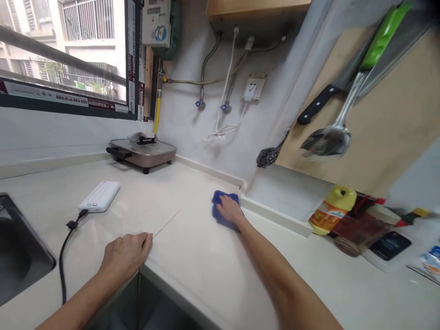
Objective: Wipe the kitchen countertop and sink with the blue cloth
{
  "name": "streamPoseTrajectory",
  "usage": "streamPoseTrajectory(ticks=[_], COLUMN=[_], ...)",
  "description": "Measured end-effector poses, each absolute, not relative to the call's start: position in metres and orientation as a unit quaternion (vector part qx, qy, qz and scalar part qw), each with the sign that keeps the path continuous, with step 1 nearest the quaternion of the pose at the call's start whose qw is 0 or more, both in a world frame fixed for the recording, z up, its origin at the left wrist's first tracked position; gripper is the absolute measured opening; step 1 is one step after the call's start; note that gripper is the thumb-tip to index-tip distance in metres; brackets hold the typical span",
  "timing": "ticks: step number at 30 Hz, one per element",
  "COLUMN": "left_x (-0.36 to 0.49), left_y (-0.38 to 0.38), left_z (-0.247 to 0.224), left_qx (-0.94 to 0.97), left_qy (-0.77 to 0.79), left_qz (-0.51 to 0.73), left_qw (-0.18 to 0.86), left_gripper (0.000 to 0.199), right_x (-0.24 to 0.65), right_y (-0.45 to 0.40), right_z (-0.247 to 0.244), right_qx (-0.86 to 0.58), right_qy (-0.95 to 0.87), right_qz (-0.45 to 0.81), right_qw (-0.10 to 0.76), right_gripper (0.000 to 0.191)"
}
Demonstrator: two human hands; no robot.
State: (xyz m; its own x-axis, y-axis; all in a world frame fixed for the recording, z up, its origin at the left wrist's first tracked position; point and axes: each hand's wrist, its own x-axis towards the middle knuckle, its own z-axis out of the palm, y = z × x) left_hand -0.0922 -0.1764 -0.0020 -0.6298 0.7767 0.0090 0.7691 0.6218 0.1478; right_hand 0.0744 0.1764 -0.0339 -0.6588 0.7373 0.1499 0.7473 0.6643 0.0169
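My right hand [229,210] presses a blue cloth [219,221] flat onto the white countertop [192,247], close to the raised strip along the wall. Its fingers lie over the cloth, and part of the cloth is covered by the palm. My left hand [127,252] rests on the counter near its front corner, with the fingers curled in and nothing visible in them. A thin seam line runs across the counter just beyond the left knuckles.
A white power bank [100,196] with a black cable lies left, beside the sink [24,247]. An electric pan [142,153] stands in the back corner. At right hang a ladle [330,137] and a knife [319,104]; below stands a yellow bottle [332,211].
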Motion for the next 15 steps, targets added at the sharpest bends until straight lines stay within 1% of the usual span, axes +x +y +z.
streamPoseTrajectory(ticks=[6, 9, 12, 15], left_x=[-0.084, -0.084, -0.088, -0.092], left_y=[-0.182, -0.182, -0.18, -0.178], left_z=[0.003, -0.001, -0.009, -0.017], left_qx=[0.442, 0.449, 0.456, 0.461], left_qy=[0.893, 0.889, 0.884, 0.881], left_qz=[0.087, 0.092, 0.097, 0.1], left_qw=[0.018, 0.002, -0.017, -0.032], left_gripper=[0.05, 0.049, 0.049, 0.048], right_x=[0.14, 0.166, 0.161, 0.126], right_y=[0.105, 0.072, 0.047, 0.029], right_z=[-0.043, -0.051, -0.048, -0.033], right_qx=[-0.334, -0.251, -0.179, -0.093], right_qy=[-0.939, -0.963, -0.98, -0.993], right_qz=[-0.056, -0.038, 0.0, 0.047], right_qw=[0.059, 0.09, 0.084, 0.063], right_gripper=[0.064, 0.064, 0.061, 0.057])
